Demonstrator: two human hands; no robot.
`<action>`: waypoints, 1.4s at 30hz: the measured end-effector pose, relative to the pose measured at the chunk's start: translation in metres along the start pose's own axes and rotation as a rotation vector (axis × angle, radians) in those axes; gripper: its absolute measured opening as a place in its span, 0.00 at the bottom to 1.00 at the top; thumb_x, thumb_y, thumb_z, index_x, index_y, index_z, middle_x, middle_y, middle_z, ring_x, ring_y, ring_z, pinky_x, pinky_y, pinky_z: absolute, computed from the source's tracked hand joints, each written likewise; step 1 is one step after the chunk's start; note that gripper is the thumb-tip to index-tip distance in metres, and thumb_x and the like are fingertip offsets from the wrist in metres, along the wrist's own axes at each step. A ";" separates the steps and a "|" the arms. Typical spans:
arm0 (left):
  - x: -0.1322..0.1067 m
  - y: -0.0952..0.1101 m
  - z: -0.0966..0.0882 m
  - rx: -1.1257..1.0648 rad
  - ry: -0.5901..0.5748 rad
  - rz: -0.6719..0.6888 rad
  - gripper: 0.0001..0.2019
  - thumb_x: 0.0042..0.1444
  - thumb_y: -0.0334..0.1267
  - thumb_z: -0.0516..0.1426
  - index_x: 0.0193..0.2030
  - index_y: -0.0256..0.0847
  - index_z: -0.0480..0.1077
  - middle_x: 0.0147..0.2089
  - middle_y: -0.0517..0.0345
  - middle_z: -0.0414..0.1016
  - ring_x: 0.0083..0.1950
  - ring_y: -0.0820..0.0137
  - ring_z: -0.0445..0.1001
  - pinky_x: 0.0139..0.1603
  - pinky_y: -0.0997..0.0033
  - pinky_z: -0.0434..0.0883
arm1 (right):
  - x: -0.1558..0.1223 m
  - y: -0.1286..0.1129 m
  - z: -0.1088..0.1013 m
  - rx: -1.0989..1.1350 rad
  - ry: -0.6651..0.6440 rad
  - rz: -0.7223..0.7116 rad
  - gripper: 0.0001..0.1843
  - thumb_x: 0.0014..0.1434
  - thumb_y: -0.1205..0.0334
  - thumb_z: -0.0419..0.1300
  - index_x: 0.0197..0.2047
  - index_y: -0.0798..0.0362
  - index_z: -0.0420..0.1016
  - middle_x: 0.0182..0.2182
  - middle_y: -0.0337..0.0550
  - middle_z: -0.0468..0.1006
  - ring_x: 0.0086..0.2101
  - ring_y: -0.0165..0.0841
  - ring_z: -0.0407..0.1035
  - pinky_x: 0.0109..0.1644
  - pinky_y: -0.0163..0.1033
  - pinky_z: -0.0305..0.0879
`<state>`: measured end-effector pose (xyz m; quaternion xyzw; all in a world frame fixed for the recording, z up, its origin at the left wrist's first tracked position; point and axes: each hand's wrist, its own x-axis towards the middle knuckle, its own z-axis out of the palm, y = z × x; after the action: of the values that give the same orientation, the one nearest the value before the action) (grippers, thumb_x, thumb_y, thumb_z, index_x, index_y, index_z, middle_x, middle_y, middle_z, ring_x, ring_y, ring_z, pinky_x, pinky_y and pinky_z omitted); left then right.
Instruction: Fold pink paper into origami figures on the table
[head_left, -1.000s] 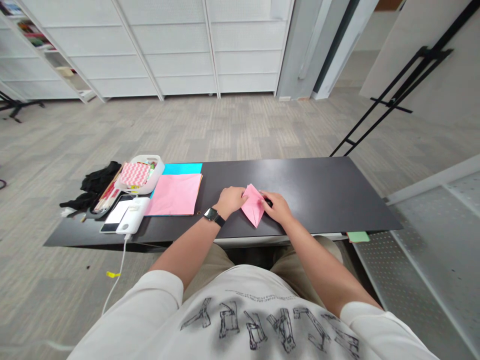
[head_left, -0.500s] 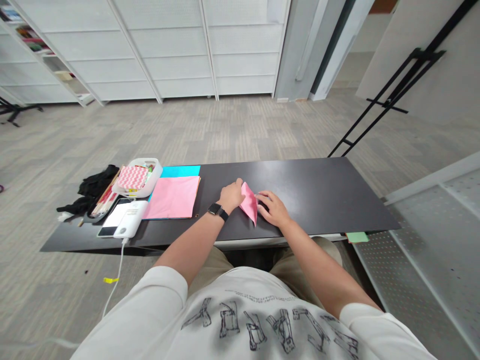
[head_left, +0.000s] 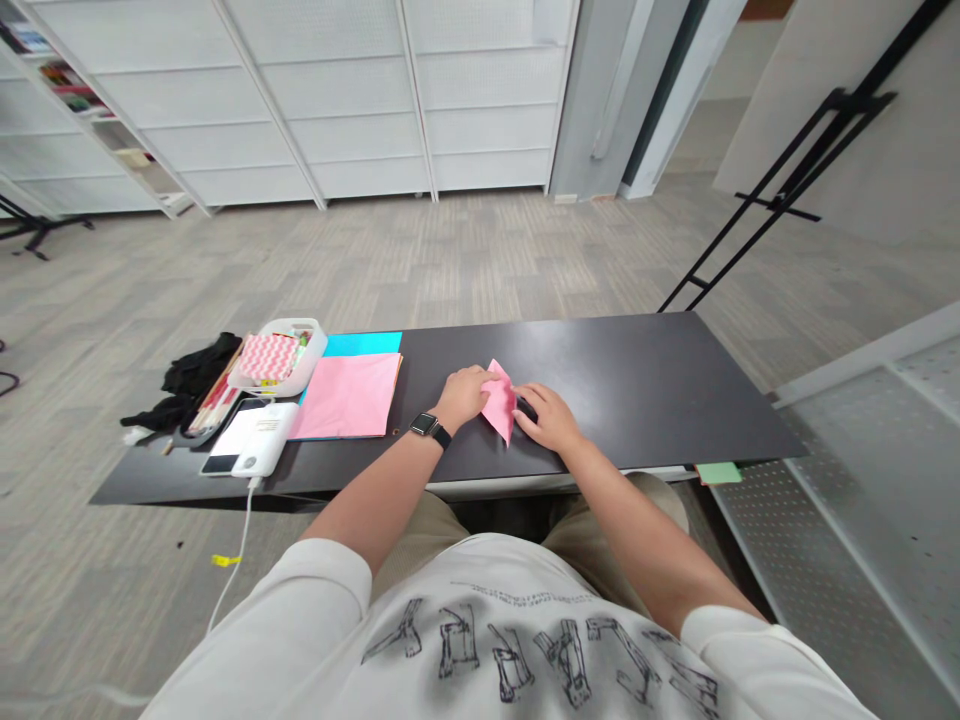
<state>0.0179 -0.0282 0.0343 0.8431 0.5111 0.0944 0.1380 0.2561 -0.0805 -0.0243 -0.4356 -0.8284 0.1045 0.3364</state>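
A folded pink paper [head_left: 499, 405] with a pointed lower tip lies on the black table [head_left: 637, 390], in front of me. My left hand [head_left: 463, 393], with a watch on its wrist, rests on the paper's left side, fingers curled over its edge. My right hand [head_left: 549, 415] presses on the paper's right side with its fingers bent down; the paper hides the fingertips.
A stack of pink and blue sheets [head_left: 349, 395] lies to the left. Beyond it are a white tray [head_left: 281, 355] with patterned paper, a white power bank [head_left: 259, 450] with a cable, a phone, pencils and a black cloth [head_left: 191, 375]. A green note [head_left: 716, 472] sticks out at the table's right front edge.
The pink paper's flap was lifted and turned over to the left between the hands, and it now lies flatter. Both hands have stayed on it.
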 end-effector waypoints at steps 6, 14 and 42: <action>-0.001 0.000 0.000 0.041 -0.033 -0.012 0.33 0.63 0.28 0.56 0.73 0.55 0.71 0.57 0.52 0.80 0.59 0.59 0.78 0.63 0.59 0.72 | 0.000 0.002 0.002 -0.003 -0.007 0.014 0.26 0.69 0.59 0.61 0.69 0.45 0.72 0.57 0.51 0.80 0.55 0.47 0.75 0.61 0.56 0.75; 0.001 0.001 0.001 0.020 -0.055 -0.041 0.29 0.69 0.46 0.59 0.75 0.47 0.67 0.64 0.46 0.79 0.65 0.54 0.77 0.68 0.57 0.70 | -0.001 0.001 0.001 0.041 0.014 0.000 0.27 0.72 0.54 0.60 0.72 0.43 0.70 0.61 0.53 0.76 0.59 0.48 0.73 0.64 0.59 0.73; -0.049 -0.035 -0.005 0.032 0.024 -0.104 0.09 0.70 0.41 0.61 0.49 0.51 0.85 0.54 0.53 0.76 0.56 0.61 0.75 0.61 0.59 0.71 | -0.008 0.019 0.007 0.070 0.249 0.146 0.07 0.70 0.59 0.61 0.46 0.45 0.83 0.60 0.52 0.74 0.62 0.49 0.70 0.69 0.65 0.68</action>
<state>-0.0358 -0.0558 0.0267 0.8163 0.5573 0.0887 0.1230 0.2672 -0.0744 -0.0421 -0.4923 -0.7422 0.1025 0.4430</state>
